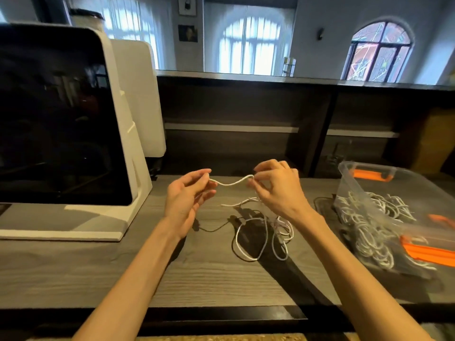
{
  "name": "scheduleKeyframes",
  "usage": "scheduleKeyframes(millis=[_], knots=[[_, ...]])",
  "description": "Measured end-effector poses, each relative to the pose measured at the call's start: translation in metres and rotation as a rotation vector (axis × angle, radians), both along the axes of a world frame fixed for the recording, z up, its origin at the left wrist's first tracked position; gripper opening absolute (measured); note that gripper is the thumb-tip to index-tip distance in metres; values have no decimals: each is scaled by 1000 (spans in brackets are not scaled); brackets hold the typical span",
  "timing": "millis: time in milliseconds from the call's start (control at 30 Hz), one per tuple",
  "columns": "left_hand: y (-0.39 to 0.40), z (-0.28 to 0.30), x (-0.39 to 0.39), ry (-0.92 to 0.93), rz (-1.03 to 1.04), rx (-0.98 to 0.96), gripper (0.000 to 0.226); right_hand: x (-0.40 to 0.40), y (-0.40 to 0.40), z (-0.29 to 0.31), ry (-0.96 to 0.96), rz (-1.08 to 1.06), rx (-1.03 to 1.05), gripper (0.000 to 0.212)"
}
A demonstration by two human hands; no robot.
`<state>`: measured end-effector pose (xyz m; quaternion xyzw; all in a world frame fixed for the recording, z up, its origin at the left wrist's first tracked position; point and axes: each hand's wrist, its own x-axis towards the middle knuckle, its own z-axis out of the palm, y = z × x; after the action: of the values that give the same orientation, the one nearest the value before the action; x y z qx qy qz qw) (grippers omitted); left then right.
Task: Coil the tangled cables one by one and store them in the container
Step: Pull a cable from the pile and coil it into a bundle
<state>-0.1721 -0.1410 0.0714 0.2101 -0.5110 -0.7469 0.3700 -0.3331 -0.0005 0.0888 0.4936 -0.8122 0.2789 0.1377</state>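
A white cable (231, 182) stretches in a shallow wave between both hands above the grey wooden desk (202, 274). My left hand (187, 198) pinches its left end between thumb and fingertips. My right hand (275, 185) pinches it further along, and the rest drops behind that hand into loose white loops (263, 238) lying on the desk. A thin black cable (216, 228) lies beside those loops. At the right stands a clear plastic container (384, 193) with orange latches, holding several coiled white cables (364, 232).
A large white terminal with a dark screen (59, 119) fills the left of the desk on a white base (73, 232). Dark shelving (246, 129) rises behind the desk. The container's clear lid with an orange handle (371, 174) leans at the back right.
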Motion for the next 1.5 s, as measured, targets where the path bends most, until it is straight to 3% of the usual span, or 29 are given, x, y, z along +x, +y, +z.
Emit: scheduleKeyframes(millis=[67, 133, 233, 333, 400, 467, 567, 667, 733, 800, 933, 1000, 1100, 1200, 1333, 1500], knots=[[2, 16, 3, -173, 13, -218, 20, 8, 4, 25, -295, 210, -182, 25], [5, 31, 6, -325, 2, -444, 24, 18, 10, 51, -401, 320, -254, 28], [15, 65, 13, -360, -47, -574, 32, 24, 9, 83, -219, 304, -148, 28], [28, 102, 26, -313, -269, -546, 60, 28, 9, 113, -100, 278, -69, 27], [37, 116, 36, -359, -444, -614, 62, 32, 13, 129, -89, 268, -97, 28], [46, 125, 45, -251, -547, -541, 47, 38, 18, 141, -82, 273, -120, 31], [52, 136, 50, -2, -458, -300, 46, 48, 26, 146, -76, 303, -120, 31], [56, 142, 45, -39, -178, -390, 46, 64, 33, 143, -15, 278, -128, 31], [57, 140, 40, -73, -97, -399, 45, 73, 34, 140, 93, 250, -211, 24], [61, 141, 40, 19, -175, -286, 47, 82, 37, 141, 179, 234, -256, 18], [80, 150, 44, 182, -320, -168, 43, 108, 41, 139, 280, 251, -103, 9], [83, 153, 43, 255, -288, -72, 36, 115, 41, 136, 202, 331, -123, 11], [69, 163, 47, 385, -198, 104, 35, 113, 48, 133, -82, 382, -232, 21], [53, 169, 57, 267, -78, 3, 35, 101, 64, 134, -214, 360, -217, 31], [52, 167, 59, -32, -188, -261, 38, 94, 73, 143, -234, 420, -158, 24], [77, 167, 58, -308, -479, -550, 85, 98, 67, 150, -166, 461, -280, 21]])
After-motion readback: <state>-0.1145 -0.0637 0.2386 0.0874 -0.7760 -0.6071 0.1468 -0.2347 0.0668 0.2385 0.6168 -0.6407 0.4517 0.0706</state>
